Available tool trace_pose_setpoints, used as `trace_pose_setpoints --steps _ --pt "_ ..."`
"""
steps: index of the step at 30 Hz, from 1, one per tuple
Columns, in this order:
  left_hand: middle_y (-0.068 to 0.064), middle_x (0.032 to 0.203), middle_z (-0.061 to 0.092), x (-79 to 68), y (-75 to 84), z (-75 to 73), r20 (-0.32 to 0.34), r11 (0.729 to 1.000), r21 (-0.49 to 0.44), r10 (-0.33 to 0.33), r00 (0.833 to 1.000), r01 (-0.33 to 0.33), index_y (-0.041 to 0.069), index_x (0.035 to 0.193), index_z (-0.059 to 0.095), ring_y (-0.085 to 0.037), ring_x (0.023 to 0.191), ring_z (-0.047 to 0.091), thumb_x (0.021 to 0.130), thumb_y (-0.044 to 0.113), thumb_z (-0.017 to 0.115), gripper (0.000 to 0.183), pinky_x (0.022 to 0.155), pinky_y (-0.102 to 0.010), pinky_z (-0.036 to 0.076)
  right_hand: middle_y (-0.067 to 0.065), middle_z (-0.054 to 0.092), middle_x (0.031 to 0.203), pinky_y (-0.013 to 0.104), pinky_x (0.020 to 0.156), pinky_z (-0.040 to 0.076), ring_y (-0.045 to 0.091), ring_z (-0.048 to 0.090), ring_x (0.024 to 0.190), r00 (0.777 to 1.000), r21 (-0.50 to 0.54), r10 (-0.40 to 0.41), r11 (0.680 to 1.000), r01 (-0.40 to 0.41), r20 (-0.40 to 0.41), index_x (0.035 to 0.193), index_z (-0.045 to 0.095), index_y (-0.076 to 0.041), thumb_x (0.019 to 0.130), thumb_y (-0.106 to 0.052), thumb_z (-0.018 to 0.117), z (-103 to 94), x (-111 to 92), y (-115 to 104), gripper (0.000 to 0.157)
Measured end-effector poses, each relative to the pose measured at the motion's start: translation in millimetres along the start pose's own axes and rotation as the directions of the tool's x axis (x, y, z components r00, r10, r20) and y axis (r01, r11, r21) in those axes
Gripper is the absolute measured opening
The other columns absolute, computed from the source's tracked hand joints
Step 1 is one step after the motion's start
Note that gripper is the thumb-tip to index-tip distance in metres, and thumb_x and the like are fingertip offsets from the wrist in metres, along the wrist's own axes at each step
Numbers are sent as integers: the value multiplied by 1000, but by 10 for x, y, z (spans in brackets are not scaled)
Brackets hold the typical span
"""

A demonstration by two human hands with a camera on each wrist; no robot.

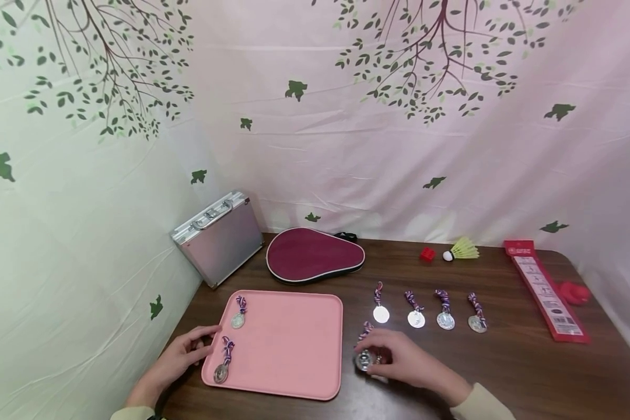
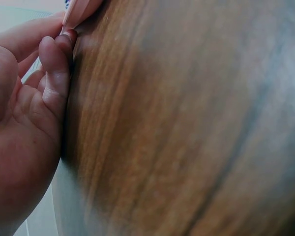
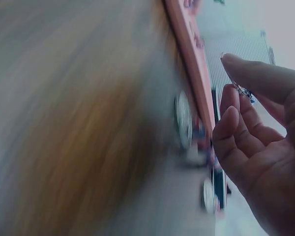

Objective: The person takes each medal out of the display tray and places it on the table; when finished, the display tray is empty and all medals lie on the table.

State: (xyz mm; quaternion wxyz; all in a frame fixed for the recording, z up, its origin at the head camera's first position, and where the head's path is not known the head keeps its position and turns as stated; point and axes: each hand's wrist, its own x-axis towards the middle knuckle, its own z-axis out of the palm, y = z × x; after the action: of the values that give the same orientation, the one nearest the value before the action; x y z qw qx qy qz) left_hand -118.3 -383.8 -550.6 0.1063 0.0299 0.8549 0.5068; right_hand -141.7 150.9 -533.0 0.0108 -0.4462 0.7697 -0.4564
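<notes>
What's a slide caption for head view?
Left hand grips pink tray bearing two ribboned medals; right hand pinches a silvery medal.

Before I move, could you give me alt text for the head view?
The right hand holds a medal just right of a pink tray, whose left edge the left hand touches. Two medals lie on the tray; four more form a row on the table, right of it.

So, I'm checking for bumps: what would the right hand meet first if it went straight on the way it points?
Probably the right rim of the tray, with the medal in the right hand leading. The hand's height is unclear, so it might pass over instead.
</notes>
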Motion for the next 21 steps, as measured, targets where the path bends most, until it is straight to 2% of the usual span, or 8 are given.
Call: trace_pose_setpoints --steps 5,11,13,17,20,21 --pt "-11 115 56 -9 -4 -7 9 1000 -1 14 1000 -14 15 132 56 -15 71 51 88 23 68 46 57 -29 48 -6 62 91 19 55 46 6 55 67 997 -26 72 997 -73 -39 111 65 -16 78 -15 79 -248 -325 97 37" --pt "-9 114 56 -4 -18 -3 0 1000 2 -2 1000 2 17 132 57 -15 71 51 88 24 68 46 57 -29 48 -7 62 98 18 69 43 6 55 81 995 -165 61 984 -73 -80 109 65 -18 73 -12 82 -426 -632 201 40" --pt "-11 114 56 -1 -23 -1 2 1000 3 9 1000 -9 16 132 57 -16 71 51 88 23 68 46 57 -29 48 -9 61 97 17 70 42 5 54 80 995 -193 80 977 -90 -59 108 65 -19 72 -12 83 -459 -695 208 41" --pt "-10 113 56 -4 -17 -2 6 1000 5 12 1000 -12 17 132 57 -16 72 51 88 23 68 46 58 -29 48 -14 60 103 10 86 37 8 58 94 990 -294 138 946 -138 -18 109 65 -27 73 -19 82 -504 -758 185 40" --pt "-10 112 56 -8 -5 -2 6 1000 6 4 1000 -4 19 131 57 -15 72 51 88 24 68 45 58 -28 48 -15 58 106 13 93 36 11 57 103 988 -363 152 921 -141 1 108 66 -31 74 -25 82 -528 -761 154 39" --pt "-10 112 56 -8 -2 -2 7 1000 6 2 1000 -2 19 131 57 -16 72 51 88 24 68 45 58 -28 48 -15 57 106 15 91 38 10 56 102 988 -374 153 917 -139 8 108 66 -31 74 -26 82 -534 -759 145 38"
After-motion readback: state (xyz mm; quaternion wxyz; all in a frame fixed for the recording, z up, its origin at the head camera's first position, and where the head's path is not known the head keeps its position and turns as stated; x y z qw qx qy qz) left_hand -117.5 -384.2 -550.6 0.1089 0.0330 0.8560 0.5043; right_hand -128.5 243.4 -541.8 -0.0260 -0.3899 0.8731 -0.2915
